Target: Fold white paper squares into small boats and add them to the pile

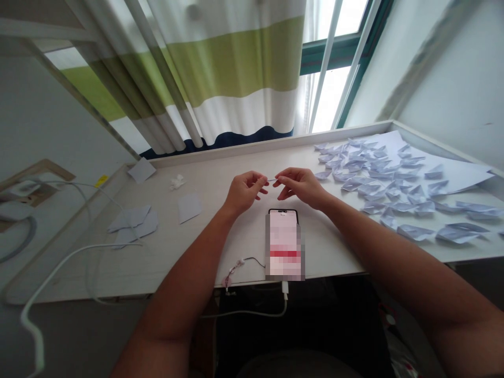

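A small piece of folded paper (pixel 271 180), seen nearly edge-on, spans the gap between my two hands above the desk. My left hand (pixel 247 190) pinches its left end between thumb and fingers. At the other end, the thumb and index finger of my right hand (pixel 300 185) are closed on it. Most of the paper is hidden by my fingers. Many folded paper boats (pixel 388 181) lie spread to the right of my right hand. Left of my left hand, a flat paper square (pixel 189 208) rests on the desk.
A phone (pixel 283 244) with a white charging cable (pixel 285 294) and a beaded strap (pixel 235 269) lies at the desk's front edge. More paper sheets (pixel 136 224) and a crumpled tissue (pixel 177 181) sit at left. Large white sheets (pixel 460 170) lie under boats. Cables loop at far left.
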`<state>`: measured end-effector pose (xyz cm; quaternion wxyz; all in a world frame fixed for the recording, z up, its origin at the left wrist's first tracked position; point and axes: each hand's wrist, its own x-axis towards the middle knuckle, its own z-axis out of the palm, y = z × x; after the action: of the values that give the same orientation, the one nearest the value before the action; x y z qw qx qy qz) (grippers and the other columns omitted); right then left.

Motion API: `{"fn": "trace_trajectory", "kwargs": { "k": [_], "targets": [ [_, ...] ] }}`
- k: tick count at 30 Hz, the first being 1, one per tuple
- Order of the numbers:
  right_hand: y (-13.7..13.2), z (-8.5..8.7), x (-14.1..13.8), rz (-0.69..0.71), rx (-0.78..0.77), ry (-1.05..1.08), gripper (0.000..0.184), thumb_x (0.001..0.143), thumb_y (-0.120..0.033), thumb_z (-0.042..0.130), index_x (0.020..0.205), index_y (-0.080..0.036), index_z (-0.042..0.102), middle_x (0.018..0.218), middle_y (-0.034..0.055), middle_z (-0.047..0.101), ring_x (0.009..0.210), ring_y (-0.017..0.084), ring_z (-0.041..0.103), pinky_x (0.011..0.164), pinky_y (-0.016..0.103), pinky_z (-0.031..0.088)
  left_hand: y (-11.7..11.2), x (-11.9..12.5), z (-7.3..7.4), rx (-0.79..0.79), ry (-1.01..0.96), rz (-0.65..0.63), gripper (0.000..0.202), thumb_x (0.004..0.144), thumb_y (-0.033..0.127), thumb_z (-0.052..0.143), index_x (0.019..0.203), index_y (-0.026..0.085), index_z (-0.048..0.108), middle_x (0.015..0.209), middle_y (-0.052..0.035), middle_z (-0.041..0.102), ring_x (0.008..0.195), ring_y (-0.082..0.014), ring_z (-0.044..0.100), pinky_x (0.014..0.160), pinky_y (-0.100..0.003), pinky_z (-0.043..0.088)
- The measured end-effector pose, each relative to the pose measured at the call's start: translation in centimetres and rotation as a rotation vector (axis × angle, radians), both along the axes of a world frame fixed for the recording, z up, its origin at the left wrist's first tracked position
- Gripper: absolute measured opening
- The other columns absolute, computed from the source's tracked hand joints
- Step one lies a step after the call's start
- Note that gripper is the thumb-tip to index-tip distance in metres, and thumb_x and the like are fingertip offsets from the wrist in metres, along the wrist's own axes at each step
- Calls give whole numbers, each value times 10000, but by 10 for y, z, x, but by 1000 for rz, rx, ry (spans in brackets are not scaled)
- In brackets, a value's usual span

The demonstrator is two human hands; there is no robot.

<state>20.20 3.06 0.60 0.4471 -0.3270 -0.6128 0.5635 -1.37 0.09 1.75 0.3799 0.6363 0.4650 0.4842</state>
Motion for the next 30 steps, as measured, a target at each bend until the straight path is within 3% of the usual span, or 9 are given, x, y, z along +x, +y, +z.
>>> {"fn": "trace_trajectory", "kwargs": {
  "k": [3, 8, 13, 19, 25, 30],
  "targets": [
    [1, -2, 0, -36, 90, -11, 453, 803, -563, 957, 964, -195, 748, 926, 58, 819, 628, 170, 783, 625, 350, 720, 0, 4, -3, -54, -99, 2, 275, 884, 362, 851, 998, 173, 688, 903, -75, 817, 802, -216, 827, 584, -239, 596],
    [-2, -3, -2, -83, 279, -68, 416, 869, -569, 892, 952, -214, 692, 901, 14, 765, 591, 148, 738, 533, 313, 664, -2, 6, -2, -162, -210, -13, 562, 815, 359, 930, 1256, 206, 616, 935, -47, 831, 764, -212, 822, 630, -269, 619],
    [-3, -5, -3, -120, 358, -122, 400, 933, -588, 822, 1062, -223, 723, 942, 21, 743, 671, 177, 782, 576, 320, 658, -3, 7, 0, -200, -227, -60, 492, 810, 517, 934, 1068, 181, 685, 941, -82, 839, 733, -222, 823, 592, -264, 600],
    [-5, -3, -3, -172, 385, -150, 461, 928, -657, 798, 1095, -228, 772, 1018, 67, 805, 826, 240, 818, 637, 370, 692, -5, 9, 3, -204, -264, -35, 546, 801, 571, 932, 1107, 205, 665, 900, -56, 838, 589, -191, 781, 560, -273, 607],
    [-5, -3, -5, -131, 314, -156, 465, 894, -679, 826, 958, -226, 739, 906, 65, 795, 893, 269, 797, 665, 407, 716, -7, 13, -2, -72, -109, -10, 369, 913, 516, 834, 1063, 219, 676, 898, -35, 824, 562, -164, 754, 489, -225, 528],
    [0, -7, -4, -106, 299, -185, 464, 854, -673, 861, 893, -221, 762, 917, 60, 789, 831, 241, 746, 793, 476, 707, -3, 13, -9, 180, 31, 49, 225, 901, 400, 850, 924, 216, 723, 942, -32, 805, 836, -182, 798, 639, -232, 579]
  ]
}}
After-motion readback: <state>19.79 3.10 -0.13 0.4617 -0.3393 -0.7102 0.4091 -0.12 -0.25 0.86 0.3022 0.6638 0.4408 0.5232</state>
